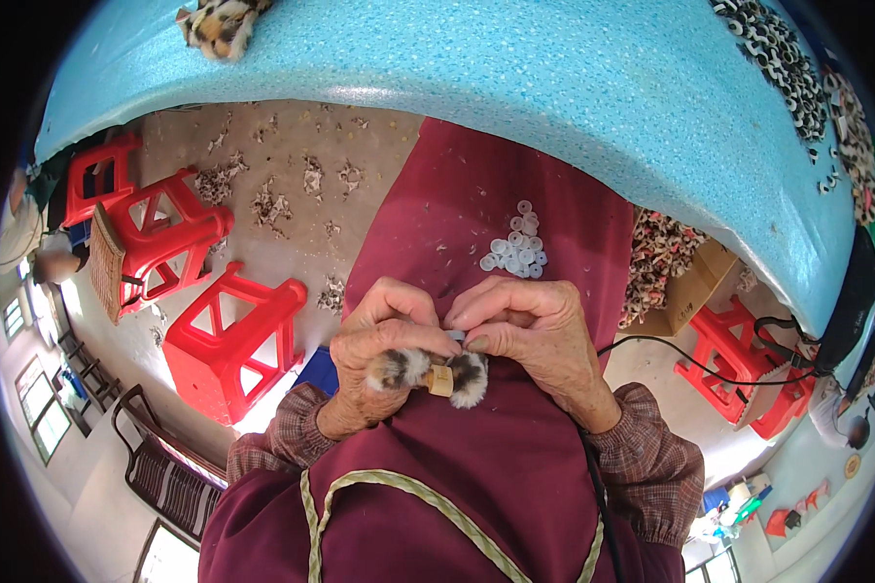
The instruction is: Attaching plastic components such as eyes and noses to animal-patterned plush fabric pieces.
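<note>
Centre frame, nearest: left hand point(384, 335) and right hand point(535, 335) pressed together over the lap, fingertips meeting. Between them a small fuzzy toy piece point(436, 372) – two spotted fur tufts either side of a tan spool-like middle. Left fingers wrapped tight around the left tufted end; right thumb and forefinger pinched narrow on a small pale ring point(456, 335) just above the toy. Plaid cuffs at both wrists.

Under the hands: maroon apron point(496, 466) with a braided cord looping across the lower centre. Just above the hands, a pile of white plastic rings point(515, 251) lying on the apron.

Further out: red plastic stools point(228, 335) left of centre, on a floor littered with fur scraps. Cardboard box point(685, 291) to the right.

Top of frame: blue speckled table point(554, 87), with a fur piece point(219, 24) at upper left and a spotted heap point(797, 78) at upper right.
</note>
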Available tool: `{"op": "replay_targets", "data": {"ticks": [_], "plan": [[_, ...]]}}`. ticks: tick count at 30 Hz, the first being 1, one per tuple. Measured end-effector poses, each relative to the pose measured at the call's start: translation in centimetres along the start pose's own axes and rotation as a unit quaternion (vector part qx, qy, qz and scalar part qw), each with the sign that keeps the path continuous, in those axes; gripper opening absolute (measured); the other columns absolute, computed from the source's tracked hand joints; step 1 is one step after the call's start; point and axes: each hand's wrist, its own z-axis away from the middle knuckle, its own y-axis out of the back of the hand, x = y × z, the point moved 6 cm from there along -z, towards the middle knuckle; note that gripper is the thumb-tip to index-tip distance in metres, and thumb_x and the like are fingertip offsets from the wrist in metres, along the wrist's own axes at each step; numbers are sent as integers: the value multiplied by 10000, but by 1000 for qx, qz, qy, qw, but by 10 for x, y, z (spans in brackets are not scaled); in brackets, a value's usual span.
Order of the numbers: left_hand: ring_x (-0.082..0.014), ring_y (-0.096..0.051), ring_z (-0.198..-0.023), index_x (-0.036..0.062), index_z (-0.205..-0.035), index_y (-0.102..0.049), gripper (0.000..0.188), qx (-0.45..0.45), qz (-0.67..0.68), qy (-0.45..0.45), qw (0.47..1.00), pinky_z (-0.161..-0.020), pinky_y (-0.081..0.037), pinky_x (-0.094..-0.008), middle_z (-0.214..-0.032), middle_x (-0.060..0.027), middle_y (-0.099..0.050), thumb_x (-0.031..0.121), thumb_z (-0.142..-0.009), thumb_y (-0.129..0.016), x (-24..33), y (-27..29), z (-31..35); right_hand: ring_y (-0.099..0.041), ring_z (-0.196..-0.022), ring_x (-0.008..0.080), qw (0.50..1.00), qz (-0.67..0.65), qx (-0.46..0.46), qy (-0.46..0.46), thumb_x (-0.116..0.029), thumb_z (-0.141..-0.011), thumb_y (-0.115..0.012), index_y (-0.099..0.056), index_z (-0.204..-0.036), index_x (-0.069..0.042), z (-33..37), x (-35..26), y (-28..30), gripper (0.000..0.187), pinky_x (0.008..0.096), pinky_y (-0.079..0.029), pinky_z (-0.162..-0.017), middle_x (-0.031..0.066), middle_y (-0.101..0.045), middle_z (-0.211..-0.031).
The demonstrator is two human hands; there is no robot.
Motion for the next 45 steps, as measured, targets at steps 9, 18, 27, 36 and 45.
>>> {"op": "replay_targets", "data": {"ticks": [9,18,27,36,45], "plan": [[-152,-559,-842,47,-1040,-654,340,37,-6,36,999,-732,-459,-253,-984,-71,-551,44,-712,-745,6,0,-6,-607,-890,95,996,8,29,87,74,-829,-618,-611,-940,49,5,0,-2,114,224,-513,-793,73,-625,-968],[-185,-605,-881,13,-1043,-625,282,29,-65,41,997,-759,-487,-276,-1004,-113,-609,90,-781,-698,-3,0,-8,-592,-948,126,992,30,63,104,103,-811,-618,-579,-971,67,11,-6,-7,168,254,-514,-842,114,-578,-1052],[-101,-584,-677,-12,-1063,-588,268,36,14,177,983,-623,-475,-230,-857,-58,-626,77,-812,-612,-24,-4,3,-588,-883,114,980,150,81,99,105,-750,-678,-569,-890,58,8,5,-2,184,241,-539,-770,80,-536,-979],[-43,-527,-613,-31,-1051,-578,294,55,101,194,974,-536,-419,-179,-778,-10,-601,137,-830,-674,-33,-9,10,-585,-757,74,973,191,96,91,26,-744,-728,-580,-831,36,7,4,1,172,213,-536,-661,49,-576,-895],[-42,-517,-594,-21,-1043,-577,203,84,184,257,945,-510,-404,-178,-784,-16,-614,19,-850,-626,-44,-13,4,-587,-747,76,992,71,82,56,34,-758,-708,-567,-915,32,-5,4,13,211,204,-518,-637,33,-559,-893]]}}
